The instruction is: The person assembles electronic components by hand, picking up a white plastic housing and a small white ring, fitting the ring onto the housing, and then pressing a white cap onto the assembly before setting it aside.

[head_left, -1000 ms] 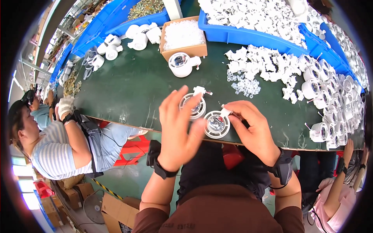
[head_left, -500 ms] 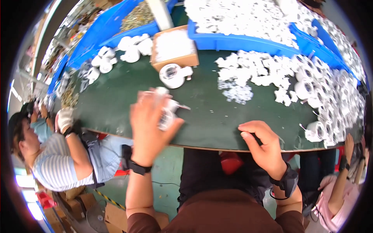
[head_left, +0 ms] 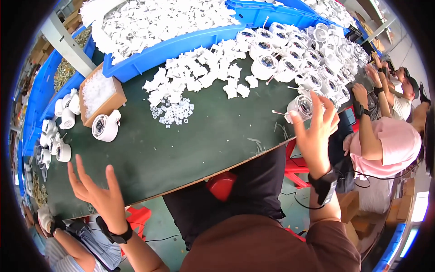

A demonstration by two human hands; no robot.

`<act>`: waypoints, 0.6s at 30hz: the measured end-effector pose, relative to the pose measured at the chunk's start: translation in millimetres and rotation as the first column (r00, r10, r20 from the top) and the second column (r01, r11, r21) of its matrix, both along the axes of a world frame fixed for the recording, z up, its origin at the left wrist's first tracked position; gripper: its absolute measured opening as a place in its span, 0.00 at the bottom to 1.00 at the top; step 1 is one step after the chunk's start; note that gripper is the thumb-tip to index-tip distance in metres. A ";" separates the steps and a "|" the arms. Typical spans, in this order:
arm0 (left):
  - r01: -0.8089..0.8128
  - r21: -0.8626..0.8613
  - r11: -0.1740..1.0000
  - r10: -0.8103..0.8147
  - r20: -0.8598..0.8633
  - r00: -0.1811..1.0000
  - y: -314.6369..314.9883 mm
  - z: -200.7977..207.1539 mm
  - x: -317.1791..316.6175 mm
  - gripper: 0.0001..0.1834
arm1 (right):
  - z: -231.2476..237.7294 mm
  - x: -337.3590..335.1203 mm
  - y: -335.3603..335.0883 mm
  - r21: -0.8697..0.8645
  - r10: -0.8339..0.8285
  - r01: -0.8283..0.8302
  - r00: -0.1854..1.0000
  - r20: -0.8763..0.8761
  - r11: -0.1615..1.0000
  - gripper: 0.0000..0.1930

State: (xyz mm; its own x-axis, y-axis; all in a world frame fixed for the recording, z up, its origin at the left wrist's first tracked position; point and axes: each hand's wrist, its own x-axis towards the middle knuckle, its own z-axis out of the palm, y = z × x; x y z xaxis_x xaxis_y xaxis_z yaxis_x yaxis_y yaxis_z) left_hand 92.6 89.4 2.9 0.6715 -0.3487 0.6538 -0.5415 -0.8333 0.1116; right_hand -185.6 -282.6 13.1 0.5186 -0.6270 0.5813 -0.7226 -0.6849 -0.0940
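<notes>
My right hand (head_left: 317,133) reaches to the near edge of a crowd of white round housings. Its fingers are spread around a white cylindrical housing (head_left: 301,107) with a dark round inside and a short wire. Whether the fingertips touch that housing I cannot tell. My left hand (head_left: 99,192) is open over the near left of the table, holding nothing. Just beyond its fingertips sits a white housing with a dark front (head_left: 63,153), among several similar ones. Another white housing with a side arm (head_left: 105,128) stands alone farther off.
The dark green table (head_left: 204,136) bears a pile of white bracket-like parts (head_left: 195,70) and small clear pieces (head_left: 174,112). A cardboard box of translucent pieces (head_left: 103,93) stands beside a blue bin (head_left: 181,46) full of white parts. Co-workers sit on both sides, one in a pink top (head_left: 385,145).
My view has swung to the right. My left hand has let go of the white housing it was on and is spread. My right hand has moved right, opening around a housing.
</notes>
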 end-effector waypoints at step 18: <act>0.347 0.367 0.863 -0.300 -0.181 0.937 -48.1 12.2 33.1 0.27 | 0.0 30.9 52.5 0.463 0.448 -0.447 0.886 0.116 0.765 0.33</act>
State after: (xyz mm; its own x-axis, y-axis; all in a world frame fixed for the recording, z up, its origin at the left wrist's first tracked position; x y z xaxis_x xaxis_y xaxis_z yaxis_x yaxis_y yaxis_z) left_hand 125.6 41.4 15.1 0.5380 -0.7681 0.3473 -0.7914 -0.6021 -0.1057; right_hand -154.7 -230.0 13.1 0.8092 -0.5161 0.2807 -0.3453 -0.8044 -0.4834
